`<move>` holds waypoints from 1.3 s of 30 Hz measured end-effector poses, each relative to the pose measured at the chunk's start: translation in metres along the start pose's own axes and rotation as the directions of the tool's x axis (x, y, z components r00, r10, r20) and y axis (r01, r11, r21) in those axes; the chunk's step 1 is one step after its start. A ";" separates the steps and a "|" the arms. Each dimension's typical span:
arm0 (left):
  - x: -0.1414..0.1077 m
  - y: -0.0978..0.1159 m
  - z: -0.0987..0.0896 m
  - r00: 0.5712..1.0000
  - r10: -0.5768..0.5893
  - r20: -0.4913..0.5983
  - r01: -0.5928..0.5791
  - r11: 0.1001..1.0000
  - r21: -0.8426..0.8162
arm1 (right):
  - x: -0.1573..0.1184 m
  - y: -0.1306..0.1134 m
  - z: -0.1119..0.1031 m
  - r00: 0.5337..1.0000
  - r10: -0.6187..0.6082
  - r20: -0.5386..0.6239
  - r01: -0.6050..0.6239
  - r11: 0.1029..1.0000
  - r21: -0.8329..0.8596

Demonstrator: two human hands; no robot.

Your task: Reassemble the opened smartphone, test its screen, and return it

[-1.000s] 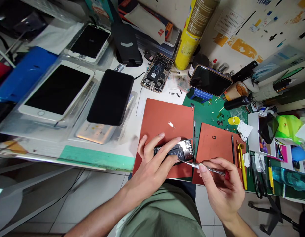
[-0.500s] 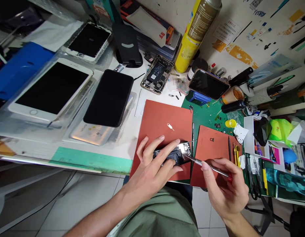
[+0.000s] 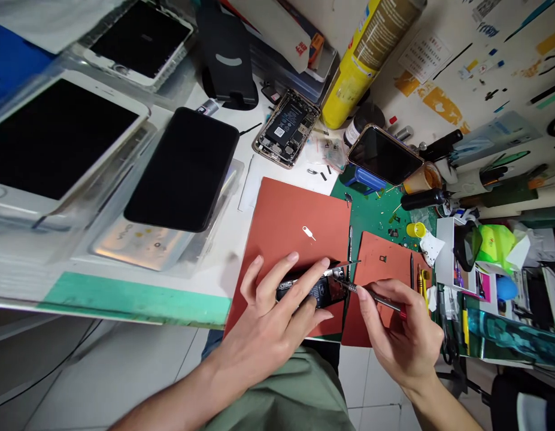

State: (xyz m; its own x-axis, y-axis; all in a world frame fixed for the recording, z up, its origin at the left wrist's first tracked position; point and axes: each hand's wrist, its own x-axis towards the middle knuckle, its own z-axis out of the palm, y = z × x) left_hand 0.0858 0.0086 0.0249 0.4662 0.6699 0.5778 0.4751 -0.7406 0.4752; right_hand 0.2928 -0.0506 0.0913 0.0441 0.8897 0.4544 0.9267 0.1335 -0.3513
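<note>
now the red-ended tool [image 3: 352,288] (right hand [image 3: 405,344] clasping, left grip [image 3: 272,326] unclear) reaches farther across the phone [image 3: 321,293]

We noted shiny bare metal on the screwdriver [image 3: 381,300] shaft & a matt black battery wrap w/ bright metal bits in the opened phone [image 3: 323,293]. The work mat [image 3: 295,218] looked smooth, matt, rubbery; the SIM eject pin [image 3: 308,231] was metal. We also saw a smooth, dark-screened smartphone [image 3: 182,170], glossy spray can [image 3: 346,96], transl. plastic bottle [image 3: 510,335], creased matt cloth garment [image 3: 286,392] & smooth floor tiles [image 3: 115,365], semi-gloss.
</note>
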 end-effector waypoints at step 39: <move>-0.003 0.007 0.008 0.990 0.000 0.140 -0.027 0.982 0.189 | 0.032 -0.003 -0.005 0.970 -0.140 0.197 0.147 0.989 -0.021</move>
State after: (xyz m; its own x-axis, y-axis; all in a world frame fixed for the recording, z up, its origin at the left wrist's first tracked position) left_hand 0.0932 0.0018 0.0208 0.5664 0.6706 0.4791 0.5949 -0.7350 0.3256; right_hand 0.2936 -0.0241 0.1110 -0.1604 0.9305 0.3292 0.9306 0.2538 -0.2639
